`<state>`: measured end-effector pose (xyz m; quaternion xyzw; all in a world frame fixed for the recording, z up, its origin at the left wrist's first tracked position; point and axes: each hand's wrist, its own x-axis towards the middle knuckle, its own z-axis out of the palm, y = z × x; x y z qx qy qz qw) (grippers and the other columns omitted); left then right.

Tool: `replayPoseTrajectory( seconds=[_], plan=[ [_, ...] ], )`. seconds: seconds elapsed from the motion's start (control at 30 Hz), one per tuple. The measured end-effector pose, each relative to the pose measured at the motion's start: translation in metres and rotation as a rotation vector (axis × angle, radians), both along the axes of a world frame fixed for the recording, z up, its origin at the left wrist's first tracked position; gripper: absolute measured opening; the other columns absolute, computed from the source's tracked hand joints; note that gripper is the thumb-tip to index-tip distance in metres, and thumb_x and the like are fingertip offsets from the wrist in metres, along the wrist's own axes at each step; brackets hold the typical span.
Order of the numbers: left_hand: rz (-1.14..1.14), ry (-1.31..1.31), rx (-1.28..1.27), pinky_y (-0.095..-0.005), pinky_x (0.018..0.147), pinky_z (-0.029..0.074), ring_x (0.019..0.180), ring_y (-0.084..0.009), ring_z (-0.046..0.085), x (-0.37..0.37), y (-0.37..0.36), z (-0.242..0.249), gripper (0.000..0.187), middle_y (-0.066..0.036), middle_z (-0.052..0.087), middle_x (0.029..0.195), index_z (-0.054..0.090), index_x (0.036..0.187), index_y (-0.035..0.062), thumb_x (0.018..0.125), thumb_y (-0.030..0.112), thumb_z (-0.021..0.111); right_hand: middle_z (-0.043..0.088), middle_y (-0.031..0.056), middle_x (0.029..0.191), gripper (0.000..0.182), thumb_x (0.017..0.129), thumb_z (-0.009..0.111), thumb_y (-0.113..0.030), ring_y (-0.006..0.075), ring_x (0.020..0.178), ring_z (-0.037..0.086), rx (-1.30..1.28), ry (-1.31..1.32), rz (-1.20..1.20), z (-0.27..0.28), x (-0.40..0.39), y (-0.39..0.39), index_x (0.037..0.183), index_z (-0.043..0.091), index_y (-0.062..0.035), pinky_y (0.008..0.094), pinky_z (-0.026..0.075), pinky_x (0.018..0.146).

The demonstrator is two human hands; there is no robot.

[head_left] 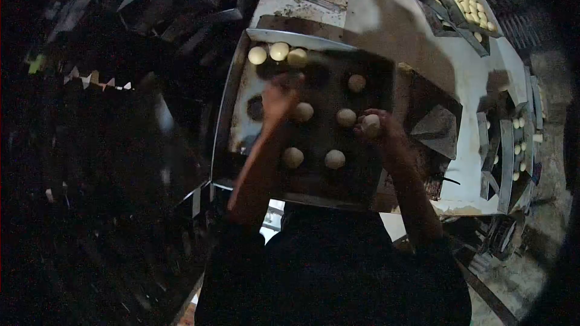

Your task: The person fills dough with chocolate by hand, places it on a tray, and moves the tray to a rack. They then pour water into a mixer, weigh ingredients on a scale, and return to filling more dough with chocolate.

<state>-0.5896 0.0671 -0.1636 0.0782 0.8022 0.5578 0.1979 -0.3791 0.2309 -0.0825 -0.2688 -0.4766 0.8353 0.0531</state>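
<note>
A dark metal baking tray (326, 39) with raised sides lies in front of me. Pale dough balls sit spaced out in it, among them one dough ball (293, 157) and another dough ball (335, 159) near the front edge. My right hand (386, 130) has its fingers curled around a dough ball (371, 122) at the right of the tray, beside another dough ball (346, 118). Over the left part of the tray is my left hand (283, 93), dim and blurred, close to a dough ball (302, 111). Three brighter balls (279, 51) line the back left corner.
On the pale table (374, 0), a tray full of dough balls (465, 0) stands at the back right. More trays with dough balls (518, 145) are at the far right. A dark box-like thing (432, 121) adjoins my tray. Darkness covers the left side.
</note>
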Motion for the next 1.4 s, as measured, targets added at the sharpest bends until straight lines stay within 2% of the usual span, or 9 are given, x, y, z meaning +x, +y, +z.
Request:
replayPoseTrajectory(
  seconds=[0.2,0.3,0.53,0.67,0.93,1.03,1.13,1.3,1.4],
  plan=[
    [-0.058,0.532,-0.320,-0.0439,0.073,0.052,0.085,-0.0348,0.066,-0.060,0.043,-0.095,0.052,-0.020,0.065,0.081,0.063,0.102,0.0053,0.079,0.051,0.063,0.057,0.0123,0.111,0.042,0.098,0.044,-0.037,0.0201,0.097,0.061,0.014,-0.067,0.144,0.000,-0.066,-0.013,0.115,0.052,0.0011,0.0368,0.051,0.086],
    [-0.223,0.509,-0.226,-0.0462,0.073,0.052,0.088,-0.0378,0.064,-0.044,-0.008,-0.015,0.051,-0.023,0.065,0.088,0.056,0.110,0.0018,0.083,0.044,0.059,0.058,0.0119,0.114,0.036,0.096,0.049,-0.028,0.0242,0.098,0.061,0.985,-0.069,0.193,-0.021,-0.118,0.003,0.116,0.052,0.0015,0.0373,0.051,0.087],
    [-0.274,0.107,-0.310,-0.0476,0.077,0.050,0.091,-0.0390,0.063,0.001,-0.107,0.042,0.052,-0.024,0.063,0.093,0.045,0.121,0.0009,0.086,0.035,0.061,0.041,0.0197,0.136,0.046,0.095,0.050,-0.027,0.0362,0.119,0.047,1.806,0.144,0.676,-0.102,-0.158,0.005,0.133,0.039,-0.0044,0.0406,0.040,0.100],
    [-0.475,0.618,-0.526,-0.0483,0.082,0.047,0.106,-0.0400,0.052,0.023,-0.135,0.011,0.058,-0.026,0.056,0.108,0.041,0.126,0.0026,0.082,0.032,0.065,0.036,0.0217,0.140,0.059,0.092,0.054,-0.028,0.0389,0.129,0.037,1.266,0.068,0.690,-0.088,-0.156,0.000,0.141,0.029,-0.0067,0.0443,0.035,0.106],
    [-0.076,0.840,-0.811,-0.0505,0.087,0.045,0.115,-0.0438,0.045,0.015,-0.146,0.087,0.060,-0.025,0.053,0.120,0.050,0.124,-0.0022,0.081,0.035,0.068,0.046,0.0208,0.128,0.050,0.088,0.060,-0.028,0.0374,0.117,0.045,1.669,0.304,0.017,0.016,-0.066,0.027,0.129,0.044,-0.0034,0.0445,0.036,0.100],
    [-0.152,0.564,-0.574,-0.0482,0.087,0.046,0.104,-0.0422,0.055,0.002,-0.176,0.049,0.053,-0.024,0.058,0.116,0.050,0.125,-0.0015,0.086,0.032,0.063,0.053,0.0177,0.112,0.044,0.089,0.059,-0.028,0.0341,0.106,0.051,1.349,-0.354,-0.014,-0.011,0.059,0.026,0.122,0.047,-0.0033,0.0441,0.039,0.093],
    [-0.255,0.417,-0.504,-0.0436,0.078,0.049,0.086,-0.0393,0.062,0.001,-0.183,0.028,0.035,-0.023,0.064,0.101,0.058,0.114,-0.0012,0.091,0.025,0.058,0.058,0.0187,0.104,0.042,0.090,0.056,-0.033,0.0347,0.093,0.057,1.910,-0.462,0.309,-0.117,0.174,0.003,0.119,0.051,-0.0046,0.0468,0.043,0.085],
    [-0.151,0.503,-0.193,-0.0392,0.062,0.047,0.064,-0.0262,0.057,-0.041,-0.249,-0.069,0.026,-0.024,0.063,0.082,0.062,0.100,-0.0040,0.090,0.020,0.059,0.056,0.0194,0.111,0.048,0.090,0.057,-0.038,0.0344,0.098,0.057,1.169,-0.605,0.220,-0.108,0.129,-0.032,0.123,0.047,-0.0050,0.0491,0.043,0.083],
    [-0.171,0.492,-0.314,-0.0388,0.060,0.045,0.062,-0.0215,0.052,-0.009,-0.221,0.003,0.029,-0.022,0.063,0.078,0.060,0.097,-0.0057,0.089,0.022,0.060,0.053,0.0203,0.119,0.054,0.087,0.061,-0.032,0.0334,0.108,0.053,0.966,-0.311,0.285,-0.071,0.121,-0.004,0.129,0.042,-0.0028,0.0473,0.042,0.090]
  ],
)
